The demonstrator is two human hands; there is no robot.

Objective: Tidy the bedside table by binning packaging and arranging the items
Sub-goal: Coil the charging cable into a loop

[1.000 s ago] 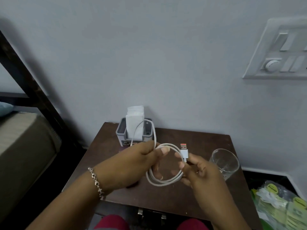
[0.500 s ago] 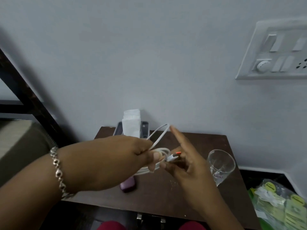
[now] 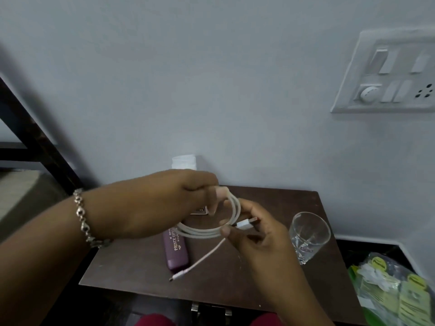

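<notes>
A white charging cable (image 3: 207,231) is looped in a coil above the dark brown bedside table (image 3: 270,285). My left hand (image 3: 164,205), with a bracelet on the wrist, pinches the top of the coil. My right hand (image 3: 254,234) grips the coil's right side and the USB plug with its orange tip. The cable's other end hangs loose down to the left, over a purple spectacle case (image 3: 176,252) lying on the table. An empty clear glass (image 3: 308,234) stands at the table's right side.
White tissues (image 3: 184,163) stick up behind my left hand at the table's back, against the wall. A switchboard (image 3: 388,76) is mounted on the wall at the upper right. A green-and-clear plastic bag of packaging (image 3: 395,292) lies on the floor right of the table. A bed frame (image 3: 28,128) stands at left.
The cable's thin end, raised half a second ago, now dangles down over the purple case. My left hand rose to the top of the coil; my right fingers closed round the plug.
</notes>
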